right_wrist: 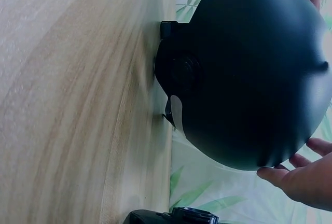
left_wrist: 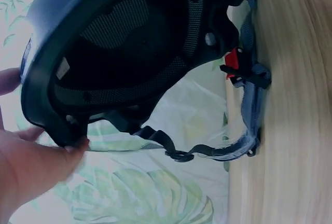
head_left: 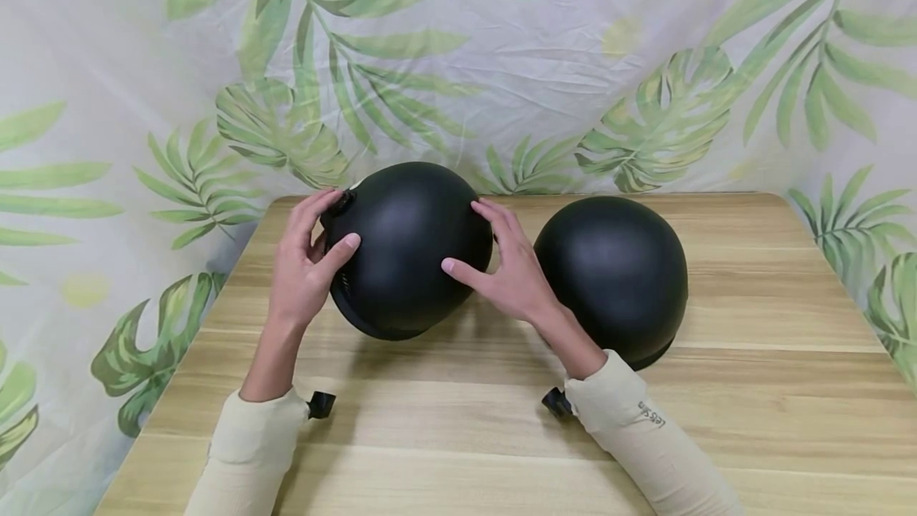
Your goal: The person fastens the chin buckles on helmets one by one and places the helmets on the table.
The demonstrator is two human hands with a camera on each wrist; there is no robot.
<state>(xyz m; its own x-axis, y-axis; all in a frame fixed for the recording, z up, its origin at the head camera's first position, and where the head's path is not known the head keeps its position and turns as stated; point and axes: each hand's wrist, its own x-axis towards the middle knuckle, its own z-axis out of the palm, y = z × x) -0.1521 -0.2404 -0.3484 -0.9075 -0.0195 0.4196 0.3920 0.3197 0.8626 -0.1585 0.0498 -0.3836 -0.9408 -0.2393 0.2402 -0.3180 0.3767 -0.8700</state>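
Both hands hold a matte black helmet (head_left: 415,253) tilted at the left of the table. My left hand (head_left: 304,261) grips its left edge, thumb and fingers at the rim. With thumb and fingers spread, my right hand (head_left: 512,277) holds the right side of the shell. In the left wrist view the dark inside shows, with a hanging chin strap (left_wrist: 250,105) and a red buckle part (left_wrist: 232,64). The strap reaches the tabletop. A round knob (right_wrist: 184,73) on the helmet's side appears in the right wrist view.
A second black helmet (head_left: 609,277) stands dome up to the right, close to my right forearm. The wooden table (head_left: 444,444) ends at the back against a leaf-patterned cloth (head_left: 530,54). Small black mounts (head_left: 321,405) stick out from the sleeves at both wrists.
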